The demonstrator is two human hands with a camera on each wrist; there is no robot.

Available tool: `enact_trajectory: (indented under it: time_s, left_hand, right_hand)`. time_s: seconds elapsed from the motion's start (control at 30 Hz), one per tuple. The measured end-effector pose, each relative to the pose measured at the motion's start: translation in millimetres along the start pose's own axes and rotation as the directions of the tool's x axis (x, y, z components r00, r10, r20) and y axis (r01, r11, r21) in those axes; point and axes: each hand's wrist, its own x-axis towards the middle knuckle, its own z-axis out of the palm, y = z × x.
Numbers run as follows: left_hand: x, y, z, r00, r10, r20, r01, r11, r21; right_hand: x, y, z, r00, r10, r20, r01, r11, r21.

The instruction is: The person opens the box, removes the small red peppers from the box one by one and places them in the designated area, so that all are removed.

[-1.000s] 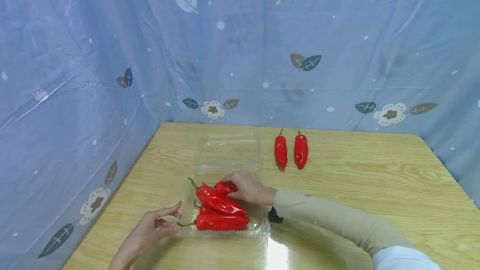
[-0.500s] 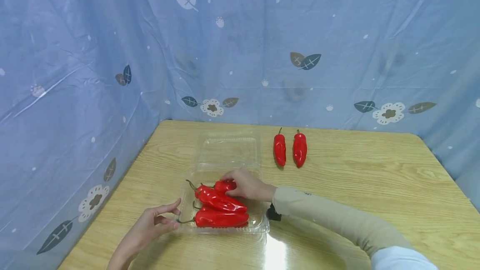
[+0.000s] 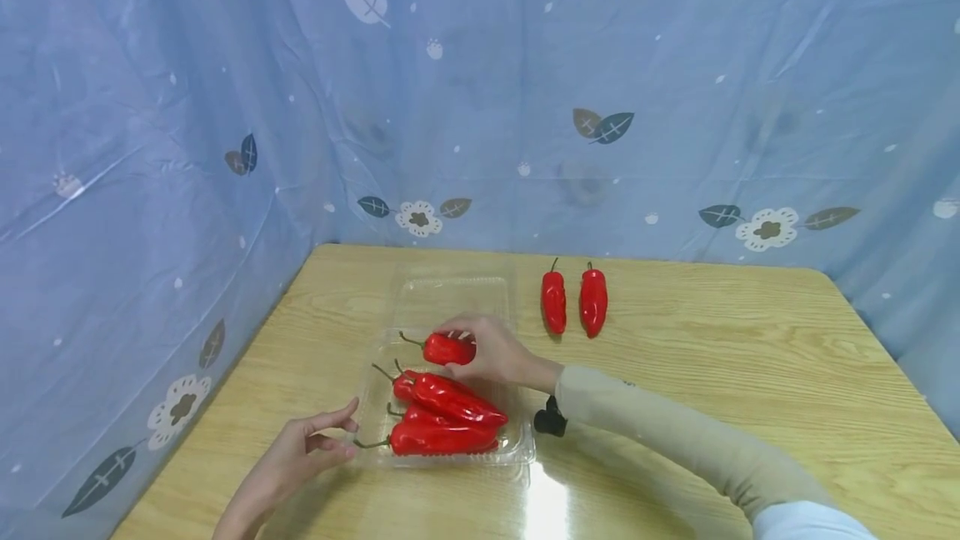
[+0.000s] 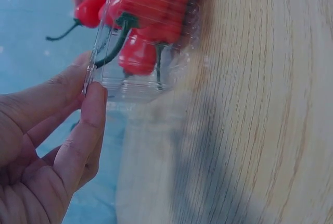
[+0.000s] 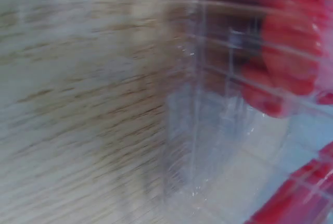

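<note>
My right hand (image 3: 493,352) grips a red pepper (image 3: 442,348) with a green stem, over the back part of a clear plastic clamshell box (image 3: 519,450). Several other red peppers (image 3: 450,437) lie heaped in the box in front of it, stems to the left. My left hand (image 3: 300,455) pinches the box's left rim between thumb and fingers, as the left wrist view of that hand (image 4: 57,146) shows. There the gripped pepper (image 4: 88,10) hangs beyond the box wall. The right wrist view holds the blurred box wall (image 5: 195,104) and peppers (image 5: 291,52); the right hand is outside it.
The box's open lid (image 3: 453,298) lies flat behind it. Two more red peppers, one on the left (image 3: 553,302) and one on the right (image 3: 593,302), lie on the wooden table (image 3: 712,340) at the back. Blue patterned cloth (image 3: 487,107) hangs behind and at the left.
My right hand has moved back with its pepper, away from the heap. The top pepper of the heap has shifted a little to the right. My left hand stays at the rim.
</note>
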Motion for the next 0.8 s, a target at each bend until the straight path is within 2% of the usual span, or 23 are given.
enact_trajectory:
  time_s: [0.13,0.27,0.37,0.47,0.53,0.6,0.8]
  left_hand:
    - [-1.0,0.1,0.3,1.0,-0.014,0.0,0.014,1.0,0.0]
    - [-1.0,0.9,-0.1,1.0,-0.02,0.004,0.02,1.0,0.007]
    - [-1.2,1.1,0.1,1.0,-0.023,0.005,0.023,1.0,0.01]
    - [-1.3,0.8,0.6,1.0,-0.016,0.001,0.016,1.0,0.011]
    - [-1.2,0.5,0.8,1.0,-0.006,-0.002,0.006,1.0,0.015]
    - [-1.0,0.5,1.0,1.0,-0.008,-0.007,0.008,1.0,0.016]
    - [-1.3,1.9,1.4,0.999,-0.025,-0.02,0.025,0.999,0.029]
  right_hand:
    - [-3.7,0,-1,0.997,-0.07,-0.019,0.069,0.997,-0.026]
    - [-5.4,-3,-5,0.983,-0.183,0.024,0.185,0.978,-0.099]
    - [-6.2,-7,-11,0.95,-0.29,0.116,0.308,0.932,-0.193]
    - [-8.2,-12,-18,0.908,-0.351,0.227,0.403,0.881,-0.25]
    - [-10.8,-15,-24,0.888,-0.358,0.288,0.433,0.861,-0.266]
    - [-14.8,-18,-29,0.878,-0.347,0.33,0.439,0.858,-0.268]
    - [-32.3,-19,-40,0.872,-0.313,0.377,0.424,0.868,-0.259]
